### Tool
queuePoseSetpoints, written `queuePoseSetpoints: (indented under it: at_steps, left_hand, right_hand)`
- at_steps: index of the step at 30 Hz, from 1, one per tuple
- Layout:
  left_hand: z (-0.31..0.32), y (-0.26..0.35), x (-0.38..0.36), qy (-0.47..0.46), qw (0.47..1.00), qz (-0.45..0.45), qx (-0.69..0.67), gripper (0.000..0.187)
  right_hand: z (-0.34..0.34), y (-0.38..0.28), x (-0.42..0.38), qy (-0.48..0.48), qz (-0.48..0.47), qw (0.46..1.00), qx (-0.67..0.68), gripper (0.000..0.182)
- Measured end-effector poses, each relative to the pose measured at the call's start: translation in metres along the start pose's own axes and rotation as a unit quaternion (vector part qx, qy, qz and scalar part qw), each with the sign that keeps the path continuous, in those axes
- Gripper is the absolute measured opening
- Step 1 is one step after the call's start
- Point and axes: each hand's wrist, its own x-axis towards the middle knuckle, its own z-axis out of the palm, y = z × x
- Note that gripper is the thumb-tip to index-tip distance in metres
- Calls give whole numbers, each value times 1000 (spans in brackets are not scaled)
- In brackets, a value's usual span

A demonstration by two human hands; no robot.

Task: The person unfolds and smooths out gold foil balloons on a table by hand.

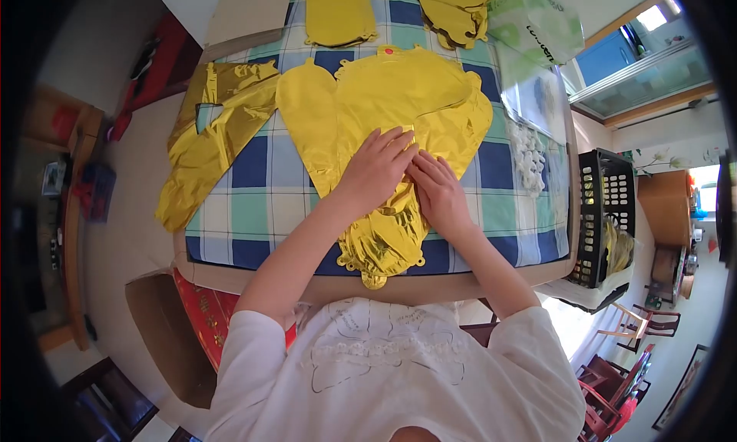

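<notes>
A large gold foil sheet with scalloped tabs (407, 85) lies flat on the checked tablecloth, a small red mark at its top edge. My left hand (378, 168) rests on its middle, fingers stretched and lying close together. Beside it, my right hand (439, 187) lies on the foil, its fingertips near those of my left hand. Below the hands, the foil's crinkled lower part (386, 238) reaches the table's front edge. Whether anything is between the fingertips is too small to tell. Another gold foil piece (223, 142) lies to the left.
Flat gold foil pieces (338, 13) and a brown cardboard stack (247, 16) lie at the back. A clear plastic bag (537, 27) and white stringy bits (530, 159) are at the right. A black crate (589, 219) stands beside the table; a cardboard box (165, 334) is lower left.
</notes>
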Motion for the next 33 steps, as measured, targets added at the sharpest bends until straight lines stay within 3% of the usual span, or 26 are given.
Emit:
queuePoseSetpoints:
  at_steps: [3, 7, 10, 11, 13, 14, 17, 19, 21, 24, 28, 33]
  left_hand:
    - [8, -9, 3, -90, 994, -43, 45, 38]
    - [14, -13, -6, -84, 995, -40, 43, 41]
    - [16, -15, -3, -86, 995, -39, 44, 41]
    - [16, -15, -5, -80, 995, -38, 41, 41]
    - [17, -15, -7, -77, 996, -34, 38, 40]
    - [18, -15, -7, -78, 996, -34, 38, 40]
    - [19, -18, -5, -64, 997, -25, 39, 39]
    - [20, -18, -9, -72, 996, -26, 43, 39]
    - [20, -20, -8, -90, 994, -25, 53, 39]
    - [14, -16, -3, -73, 996, -35, 33, 39]
    - [17, -15, -6, -57, 998, -32, 22, 38]
    - [16, -14, -7, -36, 999, -30, 15, 38]
  right_hand:
    - [-4, -2, 0, -3, 7, 1000, 4, 32]
    - [-6, 0, -6, -14, -13, 1000, -19, 30]
    - [-37, 17, 14, -101, -23, 995, -4, 25]
    - [-48, 25, 37, -131, 102, 986, -23, 22]
    - [-44, 80, 69, 44, 126, 991, -28, 20]
    - [-52, 89, 90, 90, 116, 988, -57, 18]
    - [-53, 56, 106, 28, 74, 994, -72, 19]
    - [-37, 22, 84, -147, -52, 976, -154, 20]
    - [-19, 18, 54, -101, -74, 990, -57, 30]
    - [-12, 23, 39, -81, -42, 989, -119, 40]
    - [-7, 34, 39, -77, -32, 990, -117, 42]
    - [-9, 34, 33, -72, -15, 997, -21, 44]
